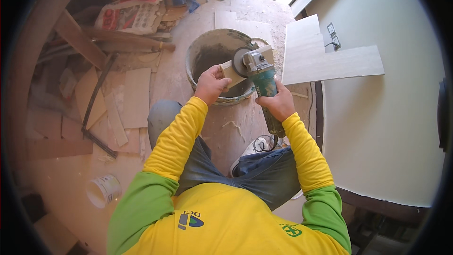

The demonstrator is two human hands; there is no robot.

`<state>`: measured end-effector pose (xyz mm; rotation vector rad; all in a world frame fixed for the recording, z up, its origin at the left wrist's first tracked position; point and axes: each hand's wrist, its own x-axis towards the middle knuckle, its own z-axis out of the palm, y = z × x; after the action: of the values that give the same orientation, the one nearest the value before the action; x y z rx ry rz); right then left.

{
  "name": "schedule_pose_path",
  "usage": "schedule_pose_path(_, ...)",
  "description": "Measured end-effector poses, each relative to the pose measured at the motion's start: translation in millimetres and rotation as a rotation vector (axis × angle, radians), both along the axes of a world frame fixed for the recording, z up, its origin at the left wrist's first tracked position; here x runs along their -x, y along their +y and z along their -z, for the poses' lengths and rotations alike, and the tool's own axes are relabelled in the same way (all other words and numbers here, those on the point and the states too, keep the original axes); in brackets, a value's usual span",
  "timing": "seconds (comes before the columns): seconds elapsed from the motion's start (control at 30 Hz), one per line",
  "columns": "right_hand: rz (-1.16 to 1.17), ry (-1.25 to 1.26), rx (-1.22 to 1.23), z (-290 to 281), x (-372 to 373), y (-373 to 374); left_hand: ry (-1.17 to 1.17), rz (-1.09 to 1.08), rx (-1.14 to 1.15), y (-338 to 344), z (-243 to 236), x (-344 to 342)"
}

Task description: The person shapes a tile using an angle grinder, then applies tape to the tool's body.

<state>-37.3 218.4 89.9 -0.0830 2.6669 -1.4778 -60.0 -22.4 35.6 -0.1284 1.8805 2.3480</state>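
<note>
My right hand [279,101] is wrapped round the green body of an angle grinder [265,83], its metal head pointing away from me. The grinder's round disc [240,61] lies against or just over a pale tile piece [232,73]. Pinched at its left end, that piece is in my left hand [212,85], and its far end shows beyond the grinder head. Below both hands stands a round, dirty bucket [192,52], its rim caked with grey residue. The disc hides part of the tile, so any cut is not visible.
At the right, a notched tile [306,42] leans near a wall socket [333,35]. The grinder's cord [269,147] loops by my shoe. Tile offcuts [137,97], a dark metal bar [98,90], a bag [134,14] and a white tub [104,190] lie to the left.
</note>
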Motion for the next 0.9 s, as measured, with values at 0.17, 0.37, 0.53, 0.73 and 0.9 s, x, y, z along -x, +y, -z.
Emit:
schedule_pose_path(0.17, 0.032, -0.107, 0.019, -1.5, 5.9, 3.6, -0.023, 0.006, -0.112, -1.0, 6.8, -1.4)
schedule_pose_path(0.37, -0.046, -0.011, -0.025, -1.4, 0.2, -5.4, 0.132, -0.047, 0.112, 0.9, 27.4, 5.2)
schedule_pose_path(0.53, -0.063, -0.004, -0.087, -7.3, -4.0, -6.6, 0.136, -0.073, 0.284, 2.8, 24.9, 5.0)
schedule_pose_path(0.73, -0.049, 0.01, -0.101, -5.1, -2.6, -3.2, 0.136, -0.086, 0.263, 3.9, 22.2, 2.4)
schedule_pose_path(0.9, -0.043, -0.001, -0.106, -12.3, -5.5, -7.0, 0.17, -0.097, 0.373, 4.8, 11.7, -3.9)
